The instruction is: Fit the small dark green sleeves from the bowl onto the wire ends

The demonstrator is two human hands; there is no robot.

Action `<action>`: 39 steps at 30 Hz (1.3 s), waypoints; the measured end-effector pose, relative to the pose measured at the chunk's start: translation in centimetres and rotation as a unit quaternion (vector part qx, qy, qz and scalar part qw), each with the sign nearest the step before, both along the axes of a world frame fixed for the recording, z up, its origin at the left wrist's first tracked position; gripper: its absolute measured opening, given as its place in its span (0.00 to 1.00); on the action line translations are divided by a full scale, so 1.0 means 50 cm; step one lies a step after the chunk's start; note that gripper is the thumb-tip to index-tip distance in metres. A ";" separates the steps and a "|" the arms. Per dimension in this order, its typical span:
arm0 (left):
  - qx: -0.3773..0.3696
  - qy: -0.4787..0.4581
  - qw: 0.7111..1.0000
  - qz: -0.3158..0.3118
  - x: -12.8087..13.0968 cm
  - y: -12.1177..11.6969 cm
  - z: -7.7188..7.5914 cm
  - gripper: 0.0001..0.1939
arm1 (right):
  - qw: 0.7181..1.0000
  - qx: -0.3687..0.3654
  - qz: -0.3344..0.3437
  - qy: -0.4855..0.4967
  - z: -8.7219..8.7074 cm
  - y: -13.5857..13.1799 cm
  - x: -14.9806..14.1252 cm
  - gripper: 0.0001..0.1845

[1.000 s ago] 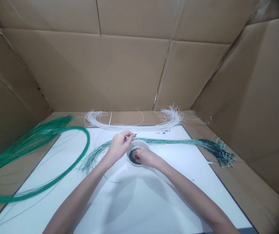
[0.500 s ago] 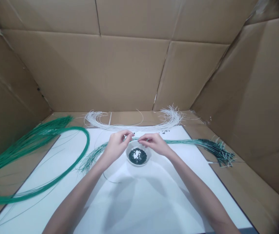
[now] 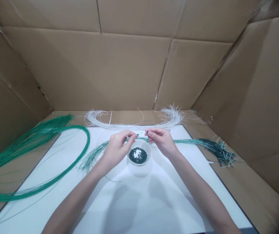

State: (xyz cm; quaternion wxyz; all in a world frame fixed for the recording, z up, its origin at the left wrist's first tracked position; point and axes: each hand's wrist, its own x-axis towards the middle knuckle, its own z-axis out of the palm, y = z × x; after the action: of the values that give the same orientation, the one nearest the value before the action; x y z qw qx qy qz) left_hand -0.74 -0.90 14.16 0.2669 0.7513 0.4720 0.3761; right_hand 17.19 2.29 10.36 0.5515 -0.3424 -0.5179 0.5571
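My left hand (image 3: 118,143) is closed in a pinch on a thin wire (image 3: 141,133), whose tip pokes out to the right. A small black piece sits on that wire close to the fingertips. My right hand (image 3: 163,141), also pinched, has a tiny black piece (image 3: 146,132) at its fingertips, facing the wire's end. Just below both hands stands a white bowl (image 3: 149,157) with many small black bead-like pieces (image 3: 139,159) ringed around its bottom.
Behind the bowl a bundle of green wires with dark ends (image 3: 212,148) crosses the white board (image 3: 139,208). White wires (image 3: 129,127) lie along the far edge. Green strands (image 3: 87,143) loop at the left. Cardboard walls (image 3: 85,71) enclose the back and sides.
My right hand has risen from the bowl's rim, slightly up and right, and now shows a tiny black piece. My left hand has shifted slightly right, and the wire tip shows.
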 end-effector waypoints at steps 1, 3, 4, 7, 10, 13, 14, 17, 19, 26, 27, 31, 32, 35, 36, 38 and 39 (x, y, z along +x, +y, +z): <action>-0.002 0.000 1.000 -0.003 0.000 0.000 0.000 0.11 | 1.000 0.000 -0.003 -0.002 0.000 0.000 0.000 0.05; -0.007 0.000 1.000 -0.007 0.001 0.000 0.000 0.11 | 1.000 0.004 -0.007 -0.005 0.000 0.000 0.001 0.06; -0.009 0.001 1.000 -0.008 0.001 0.001 0.001 0.11 | 1.000 0.007 -0.008 -0.007 -0.001 0.001 0.001 0.06; -0.009 0.003 1.000 -0.009 0.002 0.001 0.001 0.10 | 1.000 0.017 -0.013 -0.005 -0.003 0.001 0.000 0.05; -0.003 0.006 1.000 -0.006 0.002 0.000 0.001 0.10 | 0.999 0.024 -0.023 -0.004 -0.003 0.001 0.000 0.05; 0.003 0.007 1.000 -0.007 0.002 -0.001 0.001 0.11 | 0.999 0.030 -0.035 -0.011 -0.003 0.002 0.000 0.04; 0.003 0.006 1.000 -0.007 0.002 -0.002 0.001 0.10 | 0.999 0.032 -0.038 -0.013 -0.003 0.002 0.000 0.04; 0.004 0.003 1.000 -0.006 0.001 -0.003 0.001 0.10 | 0.998 0.044 -0.047 -0.016 -0.001 0.002 -0.001 0.04; 0.004 0.003 1.000 -0.003 0.002 -0.003 0.001 0.10 | 0.997 0.050 -0.052 -0.019 0.001 0.001 -0.001 0.04; 0.012 0.010 1.000 -0.004 0.002 0.001 -0.002 0.11 | 0.995 0.064 -0.070 -0.037 0.007 -0.004 -0.002 0.05; 0.013 0.011 1.000 -0.005 0.002 0.000 -0.002 0.11 | 0.995 0.066 -0.071 -0.039 0.008 -0.004 -0.002 0.05; 0.018 0.011 1.000 -0.008 0.002 -0.002 -0.001 0.10 | 0.994 0.069 -0.076 -0.047 0.008 -0.004 -0.001 0.05; 0.019 0.010 1.000 -0.008 0.002 -0.002 0.000 0.11 | 0.993 0.069 -0.078 -0.048 0.008 -0.004 -0.001 0.05; 0.022 0.009 1.000 -0.007 0.003 -0.004 0.000 0.11 | 0.993 0.068 -0.087 -0.052 0.004 -0.002 -0.001 0.04; 0.022 0.008 1.000 -0.007 0.003 -0.004 0.001 0.11 | 0.992 0.067 -0.088 -0.053 0.003 -0.002 -0.001 0.04; 0.022 0.006 1.000 -0.007 0.004 -0.005 0.001 0.11 | 0.993 0.066 -0.087 -0.054 0.002 -0.001 -0.001 0.04; 0.021 0.006 1.000 -0.007 0.004 -0.005 0.002 0.11 | 0.993 0.067 -0.085 -0.053 0.002 -0.001 -0.001 0.04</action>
State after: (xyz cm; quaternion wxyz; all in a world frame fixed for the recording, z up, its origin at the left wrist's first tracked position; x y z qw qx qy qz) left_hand -0.54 -1.16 14.25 0.2509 0.7620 0.4606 0.3798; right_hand 17.15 2.24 10.44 0.5906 -0.3764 -0.5512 0.4535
